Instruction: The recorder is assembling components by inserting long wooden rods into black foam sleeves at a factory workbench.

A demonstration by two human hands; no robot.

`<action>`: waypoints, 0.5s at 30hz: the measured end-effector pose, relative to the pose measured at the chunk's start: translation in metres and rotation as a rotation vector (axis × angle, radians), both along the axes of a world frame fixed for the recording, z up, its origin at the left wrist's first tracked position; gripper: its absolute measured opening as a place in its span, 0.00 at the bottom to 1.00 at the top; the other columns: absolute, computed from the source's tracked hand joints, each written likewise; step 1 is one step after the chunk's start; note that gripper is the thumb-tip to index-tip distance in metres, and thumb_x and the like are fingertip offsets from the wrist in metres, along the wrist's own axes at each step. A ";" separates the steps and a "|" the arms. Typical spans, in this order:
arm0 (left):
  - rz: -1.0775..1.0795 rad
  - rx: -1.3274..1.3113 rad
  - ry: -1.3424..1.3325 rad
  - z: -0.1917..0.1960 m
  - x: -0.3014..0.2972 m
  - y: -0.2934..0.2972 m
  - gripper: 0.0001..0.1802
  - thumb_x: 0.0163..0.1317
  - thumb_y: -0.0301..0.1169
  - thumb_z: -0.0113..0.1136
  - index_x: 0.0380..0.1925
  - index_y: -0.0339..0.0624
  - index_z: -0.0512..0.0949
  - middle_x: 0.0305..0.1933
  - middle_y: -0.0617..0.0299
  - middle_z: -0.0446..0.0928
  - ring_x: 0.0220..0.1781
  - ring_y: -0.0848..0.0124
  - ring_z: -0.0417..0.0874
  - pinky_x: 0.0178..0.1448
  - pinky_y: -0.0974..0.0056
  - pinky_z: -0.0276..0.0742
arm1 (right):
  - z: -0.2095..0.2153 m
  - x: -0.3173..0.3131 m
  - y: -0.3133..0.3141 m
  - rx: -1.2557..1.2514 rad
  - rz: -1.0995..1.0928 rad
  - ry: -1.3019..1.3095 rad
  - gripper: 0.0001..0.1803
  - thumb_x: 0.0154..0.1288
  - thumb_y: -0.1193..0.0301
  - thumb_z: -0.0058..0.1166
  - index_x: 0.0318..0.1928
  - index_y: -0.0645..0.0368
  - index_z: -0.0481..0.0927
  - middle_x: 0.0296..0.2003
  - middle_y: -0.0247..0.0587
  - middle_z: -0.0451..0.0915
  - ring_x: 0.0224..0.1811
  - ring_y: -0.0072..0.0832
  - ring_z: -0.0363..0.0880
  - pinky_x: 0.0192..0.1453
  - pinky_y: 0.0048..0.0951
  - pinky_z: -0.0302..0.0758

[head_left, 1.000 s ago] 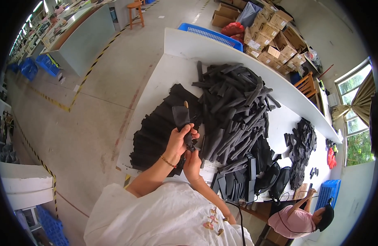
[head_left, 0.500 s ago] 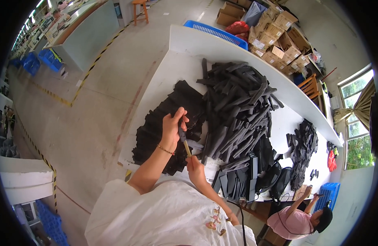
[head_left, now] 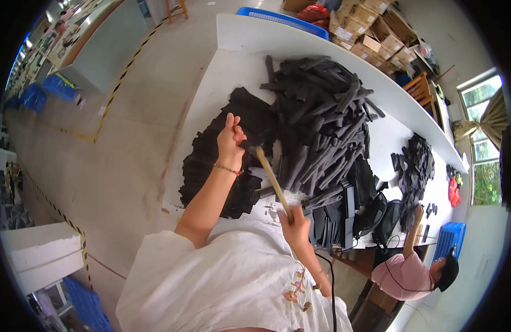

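Observation:
In front of me, my left hand (head_left: pixel 231 138) is raised over a spread of flat black pieces (head_left: pixel 211 160), its fingers curled round a short black piece (head_left: pixel 246 145), mostly hidden by the hand. My right hand (head_left: pixel 295 226), lower and to the right, is closed round the lower end of a pale wooden stick (head_left: pixel 275 182). The stick slants up and left, its tip close to the black piece; whether they touch I cannot tell. Right of my left hand is a large heap of dark grey-black strips (head_left: pixel 322 127).
The white table (head_left: pixel 203 105) has a raised panel (head_left: pixel 333 58) along its far side. Black bags (head_left: pixel 372 218) and a smaller dark heap (head_left: pixel 415 166) lie to the right. A person in pink (head_left: pixel 405 276) works at the right end, near a blue basket (head_left: pixel 450 239). Cartons (head_left: pixel 372 27) are stacked beyond.
My right hand has moved right, and much more of the wooden stick shows outside the black piece. My left hand has shifted slightly up and left. The whole view has shifted too.

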State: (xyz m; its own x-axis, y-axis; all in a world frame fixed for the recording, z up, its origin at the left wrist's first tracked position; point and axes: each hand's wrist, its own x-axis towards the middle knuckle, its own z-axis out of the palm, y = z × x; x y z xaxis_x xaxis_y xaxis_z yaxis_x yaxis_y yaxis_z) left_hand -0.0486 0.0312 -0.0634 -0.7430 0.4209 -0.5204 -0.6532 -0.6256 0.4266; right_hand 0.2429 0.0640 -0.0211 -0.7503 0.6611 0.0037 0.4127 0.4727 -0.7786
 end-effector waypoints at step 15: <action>-1.065 -0.235 0.924 0.050 0.066 -0.009 0.16 0.69 0.39 0.52 0.40 0.34 0.74 0.30 0.65 0.75 0.29 0.76 0.76 0.35 0.71 0.73 | 0.008 -0.099 0.070 0.027 0.072 0.425 0.09 0.61 0.76 0.59 0.28 0.64 0.72 0.21 0.41 0.66 0.23 0.23 0.64 0.27 0.30 0.64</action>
